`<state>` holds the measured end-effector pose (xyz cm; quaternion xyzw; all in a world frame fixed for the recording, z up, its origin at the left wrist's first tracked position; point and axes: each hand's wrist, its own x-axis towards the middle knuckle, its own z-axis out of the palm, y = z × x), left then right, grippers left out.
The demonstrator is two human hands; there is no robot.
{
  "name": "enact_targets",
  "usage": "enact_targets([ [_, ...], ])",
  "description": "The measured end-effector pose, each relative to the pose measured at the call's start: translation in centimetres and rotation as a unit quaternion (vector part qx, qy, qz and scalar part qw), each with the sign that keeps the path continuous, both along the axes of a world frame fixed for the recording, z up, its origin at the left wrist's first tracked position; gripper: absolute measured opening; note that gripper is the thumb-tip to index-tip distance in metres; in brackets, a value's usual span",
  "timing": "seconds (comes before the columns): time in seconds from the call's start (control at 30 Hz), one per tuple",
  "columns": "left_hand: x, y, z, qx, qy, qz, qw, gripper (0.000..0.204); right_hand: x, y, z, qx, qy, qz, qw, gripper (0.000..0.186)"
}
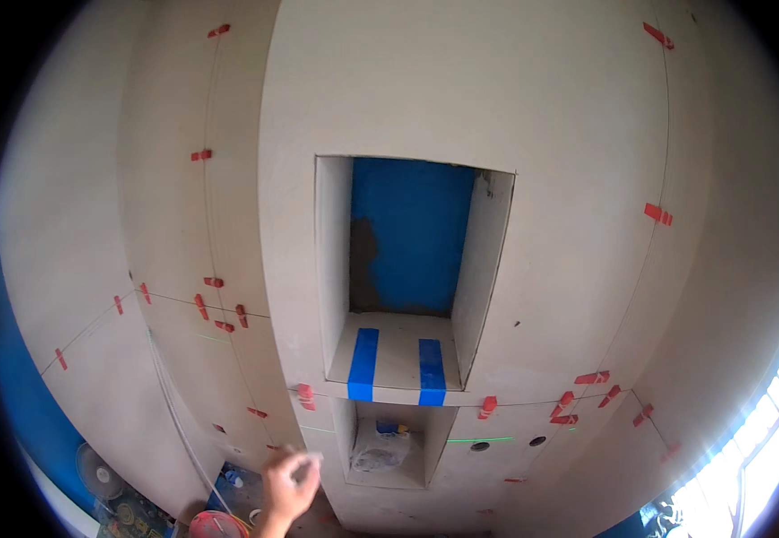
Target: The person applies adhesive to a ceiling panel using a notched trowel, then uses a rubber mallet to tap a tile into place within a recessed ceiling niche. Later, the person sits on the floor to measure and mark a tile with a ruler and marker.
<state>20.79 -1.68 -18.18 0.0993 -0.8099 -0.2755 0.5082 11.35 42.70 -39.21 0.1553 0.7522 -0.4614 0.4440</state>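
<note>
My left hand (289,489) reaches in from the lower edge, left of the middle, in front of the tiled wall (389,81). Thumb and fingers are bent together in a pinch, blurred by motion; whatever may be between them cannot be made out. My right hand is out of view. To the right of the left hand is a small lower niche (389,480) with a crumpled clear plastic bag (380,450) in it. Above that opens a taller niche (486,242) with a blue back. Two strips of blue tape (363,363) run over its bottom ledge.
Red tile-levelling wedges (488,407) sit along the joints. Two round holes (480,446) pierce the wall near a green laser line (461,440). At lower left are a fan (100,471), a red bucket (215,525) and pale hanging cables (179,412). A bright window (757,430) is at right.
</note>
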Motion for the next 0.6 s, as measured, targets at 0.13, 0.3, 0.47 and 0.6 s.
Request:
enact_targets([
  [0.13,1.5,5.2,-9.3,0.246,-0.190,-0.076,0.947,0.022,0.7,0.1,-0.4,0.015,-0.018,-0.023,0.999,0.029],
  [0.3,0.3,7.0,-9.2,0.247,-0.207,-0.123,0.939,0.019,1.9,0.4,-0.4,0.029,-0.031,-0.060,0.997,0.029],
  [0.47,-1.5,0.3,-1.8,0.104,-0.092,-0.056,0.989,0.008,2.2,-0.6,0.5,0.007,-0.031,-0.073,0.997,0.028],
  [0.6,-3.1,-5.3,10.0,-0.129,0.096,0.046,0.986,0.006,1.9,-1.9,5.3,-0.032,-0.012,-0.075,0.997,0.028],
])
